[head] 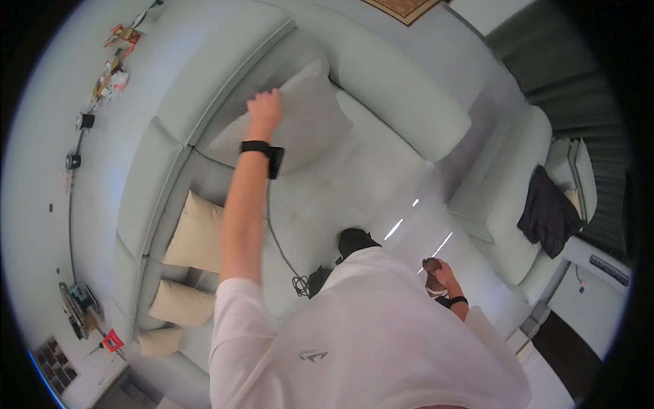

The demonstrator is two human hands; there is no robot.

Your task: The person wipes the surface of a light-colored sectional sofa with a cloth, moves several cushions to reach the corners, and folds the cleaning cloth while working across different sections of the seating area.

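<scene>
My left hand (264, 110) is at the upper edge of a large pale grey pillow (311, 117), its fingers curled on the fabric. The pillow rests in the corner of a pale leather sofa (352, 189). A black watch-like band (255, 146) is on my left wrist. Low at the right, my right hand (445, 276) overlaps a brown item with a white part (433, 282); whether it holds this item is unclear. My right wrist bears a dark band (456, 301). Black clothing (356, 241) shows beyond my white shirt.
Beige cushions (194, 232) line the sofa's left side. A coiled black cable (301, 285) lies on the seat. A second sofa (490, 204) with a dark garment (549, 214) stands at right. A patterned rug (403, 10) lies at the top.
</scene>
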